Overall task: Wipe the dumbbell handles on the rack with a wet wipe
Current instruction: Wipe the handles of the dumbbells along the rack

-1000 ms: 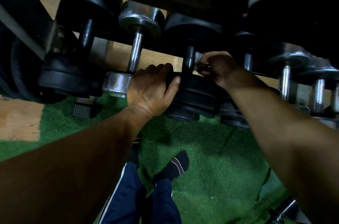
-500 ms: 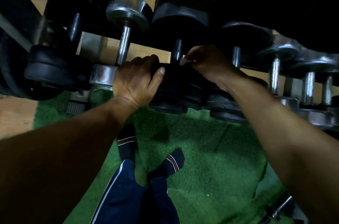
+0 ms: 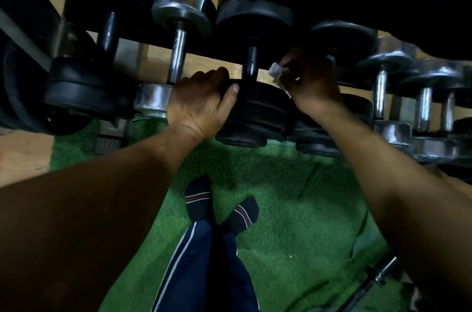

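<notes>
- The left hand (image 3: 201,99) grips the near end of a black dumbbell (image 3: 251,105) on the rack (image 3: 143,42); its fingers curl over the top of the black weight and the thumb presses against the weight's side.
- The handle (image 3: 251,61) of that black dumbbell stands bare and dark between the two hands.
- The right hand (image 3: 310,79) is closed around a small white wet wipe (image 3: 276,72), which sticks out crumpled on the side facing the black handle.
- The wipe is just beside the handle, to its right; whether it touches the metal cannot be told.
- The right hand covers most of the next handle along, belonging to another black dumbbell (image 3: 343,36), so how it sits on that bar is hidden.
- Left of the held weight lies a chrome dumbbell (image 3: 178,15) with a ridged silver handle, its near end just beside the left hand.
- Further left sits a large black dumbbell (image 3: 89,87).
- On the right side of the rack several small chrome dumbbells (image 3: 383,82) lie in a row.
- Under the rack is green turf (image 3: 293,209), with wooden floor (image 3: 23,156) at the left edge.
- The person's feet in dark striped socks (image 3: 198,200) and navy trousers (image 3: 204,268) with a white stripe show below.
</notes>
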`<state>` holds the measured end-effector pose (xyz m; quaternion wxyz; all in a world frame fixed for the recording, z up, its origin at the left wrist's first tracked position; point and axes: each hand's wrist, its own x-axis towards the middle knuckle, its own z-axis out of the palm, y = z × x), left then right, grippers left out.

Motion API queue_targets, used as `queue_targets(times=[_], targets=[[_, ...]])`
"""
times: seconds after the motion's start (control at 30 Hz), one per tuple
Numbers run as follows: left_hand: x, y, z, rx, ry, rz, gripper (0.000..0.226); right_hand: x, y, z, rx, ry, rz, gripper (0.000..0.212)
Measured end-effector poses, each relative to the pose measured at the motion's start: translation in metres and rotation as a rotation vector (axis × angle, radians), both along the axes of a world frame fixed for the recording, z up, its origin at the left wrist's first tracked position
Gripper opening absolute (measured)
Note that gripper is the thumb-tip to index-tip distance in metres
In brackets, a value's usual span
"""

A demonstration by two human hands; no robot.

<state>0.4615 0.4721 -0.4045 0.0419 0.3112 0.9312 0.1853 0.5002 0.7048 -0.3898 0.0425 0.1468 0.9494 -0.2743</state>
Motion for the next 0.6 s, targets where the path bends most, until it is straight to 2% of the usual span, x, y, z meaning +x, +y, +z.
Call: queue_targets(times=[0.23, 0.33, 0.47, 0.6], targets=[[-0.002, 0.0, 0.0, -0.067, -0.041, -0.001, 0.062, 0.037, 0.04, 0.028, -0.138, 0.021, -0.145, 0.01], [-0.004, -0.002, 0.005, -0.067, -0.09, 0.004, 0.059, 0.048, 0.049, 0.019, -0.092, 0.026, -0.178, 0.014], [-0.003, 0.013, 0.017, -0.064, -0.121, -0.194, 0.049, 0.047, 0.049, 0.011, -0.125, 0.077, -0.208, 0.008], [0.011, 0.062, 0.032, -0.098, -0.06, -0.401, 0.056, 0.052, 0.05, 0.016, -0.175, 0.178, -0.279, 0.013]])
